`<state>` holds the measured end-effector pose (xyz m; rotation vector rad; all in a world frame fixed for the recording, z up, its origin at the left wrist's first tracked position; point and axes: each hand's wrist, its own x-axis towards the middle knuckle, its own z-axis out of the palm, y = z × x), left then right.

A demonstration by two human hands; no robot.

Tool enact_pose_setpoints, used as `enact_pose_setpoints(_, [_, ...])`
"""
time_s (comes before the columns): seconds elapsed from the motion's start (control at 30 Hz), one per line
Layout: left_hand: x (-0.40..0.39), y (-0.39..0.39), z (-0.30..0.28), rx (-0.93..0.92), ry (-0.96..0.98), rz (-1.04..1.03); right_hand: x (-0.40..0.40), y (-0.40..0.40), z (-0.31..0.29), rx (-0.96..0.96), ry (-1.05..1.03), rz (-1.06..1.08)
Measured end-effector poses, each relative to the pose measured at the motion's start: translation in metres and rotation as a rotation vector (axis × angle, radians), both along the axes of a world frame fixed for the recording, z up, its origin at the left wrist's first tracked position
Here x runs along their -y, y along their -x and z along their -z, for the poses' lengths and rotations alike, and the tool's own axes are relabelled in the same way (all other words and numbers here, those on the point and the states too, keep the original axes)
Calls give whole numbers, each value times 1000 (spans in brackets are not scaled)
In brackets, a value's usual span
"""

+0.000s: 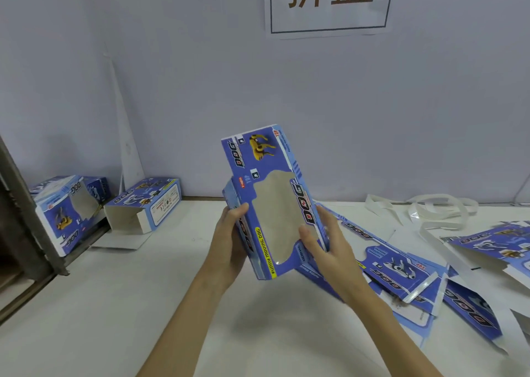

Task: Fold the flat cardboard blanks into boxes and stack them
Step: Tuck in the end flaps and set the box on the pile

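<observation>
A blue cardboard blank [266,193] printed with "DOG" and a clear window stands upright above the white table, partly opened into a box shape. My left hand [229,239] grips its left side, thumb on the front edge. My right hand [324,241] holds its right side, thumb pressing on the window panel. A pile of flat blue blanks [401,276] lies on the table to the right, just behind my right hand. Two folded boxes sit at the far left: one lying on its side with an open end [146,204], another [68,210] beside it.
The white table [143,305] meets a pale wall at the back, where a paper sign [329,0] hangs. White strapping bands [430,210] lie at the back right. A dark metal frame [25,218] borders the table's left edge.
</observation>
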<state>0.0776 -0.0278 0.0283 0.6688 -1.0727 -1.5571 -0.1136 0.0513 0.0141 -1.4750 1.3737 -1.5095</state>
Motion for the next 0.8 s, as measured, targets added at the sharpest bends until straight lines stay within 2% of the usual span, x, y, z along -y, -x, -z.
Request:
enact_pose_setpoints(0.1, [1, -2, 2, 47, 19, 27, 0, 4, 1, 118, -122, -182])
enact_pose_setpoints(0.27, [0, 7, 4, 202, 70, -118, 5, -4, 5, 96, -133, -114])
enact_pose_setpoints(0.4, [5, -1, 4, 171, -13, -157, 3, -1, 2, 99, -102, -165])
enact_pose_setpoints(0.47, [7, -7, 3, 119, -86, -143, 2, -8, 1, 146, -38, -107])
enact_pose_setpoints(0.53, [12, -13, 6, 9, -242, -205, 4, -20, -2, 266, -12, -69])
enact_pose_setpoints(0.67, [17, -25, 22, -153, -437, -264, 22, -62, -20, 420, -44, -153])
enact_pose_setpoints(0.8, [19, -33, 25, -406, -621, -254, 72, -132, -57, 402, -43, -249])
